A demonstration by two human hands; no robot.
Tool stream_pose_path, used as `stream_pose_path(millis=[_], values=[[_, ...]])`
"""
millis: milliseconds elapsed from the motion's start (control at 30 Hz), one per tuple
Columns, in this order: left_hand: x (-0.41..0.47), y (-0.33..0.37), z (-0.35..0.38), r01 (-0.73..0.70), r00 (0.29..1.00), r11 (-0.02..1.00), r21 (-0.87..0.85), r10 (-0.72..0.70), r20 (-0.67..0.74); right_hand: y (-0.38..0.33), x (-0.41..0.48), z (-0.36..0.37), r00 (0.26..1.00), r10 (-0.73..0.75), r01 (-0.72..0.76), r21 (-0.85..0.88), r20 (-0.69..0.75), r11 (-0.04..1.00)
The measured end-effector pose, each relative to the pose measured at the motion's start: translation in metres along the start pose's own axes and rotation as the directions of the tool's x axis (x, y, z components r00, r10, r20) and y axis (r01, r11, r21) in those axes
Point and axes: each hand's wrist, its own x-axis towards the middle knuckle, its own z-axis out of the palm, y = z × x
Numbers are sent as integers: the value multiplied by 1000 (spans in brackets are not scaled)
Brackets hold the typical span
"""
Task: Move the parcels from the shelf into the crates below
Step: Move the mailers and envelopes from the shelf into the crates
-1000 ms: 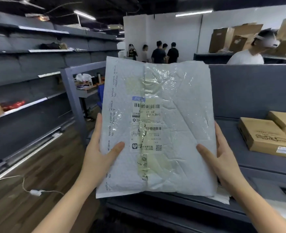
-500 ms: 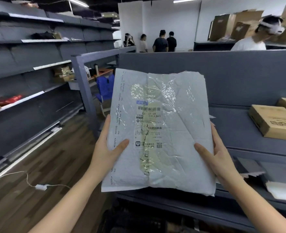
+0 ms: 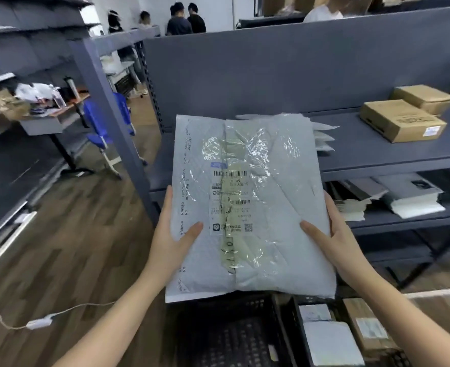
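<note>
- The left hand and right hand clasp the crumpled grey plastic mailer parcel by its sides — held above the black plastic crate
- Best lowered flat; the crate seems empty, though blurred

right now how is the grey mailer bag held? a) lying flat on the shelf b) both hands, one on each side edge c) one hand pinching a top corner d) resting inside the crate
B: the left hand and right hand each grip a side edge of the grey mailer bag, thumbs on its front, with the black crate below.
</note>
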Motion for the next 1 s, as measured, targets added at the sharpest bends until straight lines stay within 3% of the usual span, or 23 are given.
stream_pose_path(millis=[267,433,633,867,1000], values=[[-31,-38,7,82,994,997,-3,-82,74,43,-36,10,988,156,-156,-6,-8,988],[-70,-73,24,244,966,969,30,-245,85,81,-66,9,966,257,-257,13,35,966],[-134,-127,44,388,917,920,54,-391,76,139,-106,13,871,485,-488,19,84,873],[-183,-230,60,605,787,788,112,-613,62,234,-125,46,762,614,-627,0,206,779],[-191,-330,68,576,805,806,137,-588,75,313,-123,74,733,628,-654,16,259,756]])
